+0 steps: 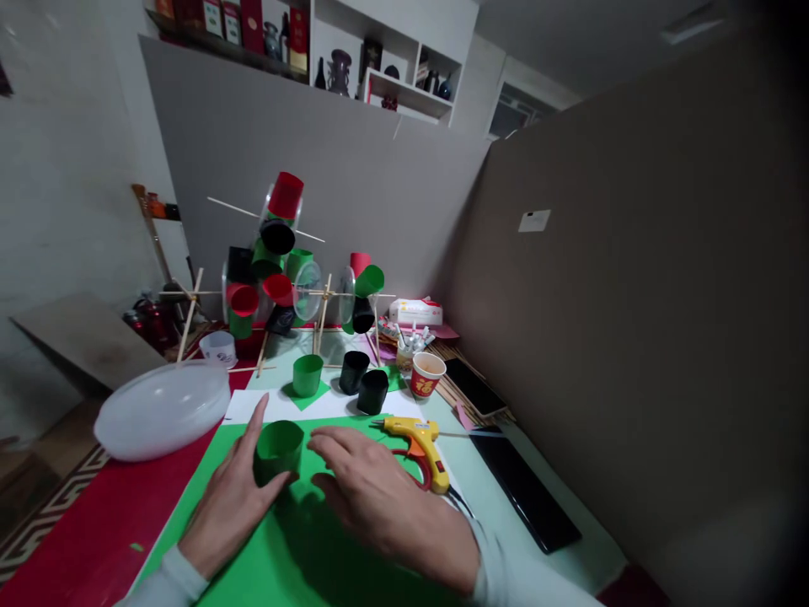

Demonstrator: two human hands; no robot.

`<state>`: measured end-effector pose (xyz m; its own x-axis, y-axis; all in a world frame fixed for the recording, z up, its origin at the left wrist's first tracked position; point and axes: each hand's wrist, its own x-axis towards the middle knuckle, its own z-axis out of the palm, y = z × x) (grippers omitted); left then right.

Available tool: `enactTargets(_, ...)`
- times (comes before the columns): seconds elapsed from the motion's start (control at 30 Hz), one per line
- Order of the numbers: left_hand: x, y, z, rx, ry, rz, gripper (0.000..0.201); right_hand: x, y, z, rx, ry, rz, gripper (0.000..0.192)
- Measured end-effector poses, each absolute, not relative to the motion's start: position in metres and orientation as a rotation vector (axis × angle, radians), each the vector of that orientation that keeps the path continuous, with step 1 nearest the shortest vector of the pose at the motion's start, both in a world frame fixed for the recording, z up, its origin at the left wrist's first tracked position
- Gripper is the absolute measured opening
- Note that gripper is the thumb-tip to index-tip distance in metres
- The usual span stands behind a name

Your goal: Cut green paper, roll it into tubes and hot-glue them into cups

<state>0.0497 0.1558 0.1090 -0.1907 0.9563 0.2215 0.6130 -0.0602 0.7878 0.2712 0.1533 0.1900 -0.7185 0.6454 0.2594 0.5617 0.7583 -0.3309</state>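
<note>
A dark green paper cylinder [279, 451] stands upright on a large green sheet [329, 539]. My left hand [231, 489] curves round its left side, thumb across the front near the base and index finger stretched upward. To its right, my right hand [379, 497] hovers with fingers apart and slightly bent, holding nothing, a small gap from the cylinder. Beyond my right hand lies a yellow hot glue gun [423, 437], its nozzle pointing left, partly over a red ring-shaped object [404, 464]. Behind, a lighter green cylinder [308, 376] stands on a green square, beside two black cylinders [372, 392].
A stick-and-disc model with red, green and black cups [278, 236] rises at the back. At left is a translucent plastic lid-like piece [164, 410]. A paper cup [428, 376], a phone [474, 388] and a long black slab [524, 489] lie along the right.
</note>
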Motion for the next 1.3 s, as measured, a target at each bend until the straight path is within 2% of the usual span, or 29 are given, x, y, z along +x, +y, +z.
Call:
enactTargets(0.17,0.058,0.15,0.105,1.768,1.743,1.114,0.099,0.234,0.179,0.178,-0.816,-2.764,0.12,0.007)
enactTargets(0.3,0.045,0.154,0.108,1.884,1.656,1.136,0.098,0.241,0.198,0.176,-0.775,-2.792,0.144,0.014)
enactTargets(0.4,0.015,0.166,0.122,1.962,1.619,1.177,0.082,0.263,0.209,0.194,-0.792,-2.735,0.189,0.014)
enactTargets(0.5,-0.011,0.188,0.144,2.027,1.68,1.236,0.055,0.288,0.221,0.217,-0.81,-2.666,0.227,0.014)
enactTargets(0.63,-0.009,0.233,0.163,2.254,1.628,1.153,0.033,0.306,0.234,0.238,-0.831,-2.601,0.248,0.016)
enactTargets(0.77,0.021,0.276,0.154,2.431,1.545,0.952,0.035,0.306,0.241,0.245,-0.817,-2.614,0.239,0.016)
enactTargets(0.93,0.038,0.298,0.133,2.432,1.659,0.745,0.033,0.303,0.25,0.244,-0.772,-2.69,0.194,0.015)
enactTargets(1.1,0.015,0.296,0.147,2.354,1.82,0.783,0.032,0.294,0.274,0.238,-0.791,-2.777,0.136,0.016)
enactTargets(1.2,-0.007,0.289,0.168,2.297,1.916,0.903,0.03,0.28,0.291,0.232,-0.843,-2.84,0.111,0.007)
enactTargets(1.3,-0.027,0.277,0.185,2.24,1.989,1.026,0.027,0.261,0.306,0.225,-0.892,-2.905,0.112,0.031)
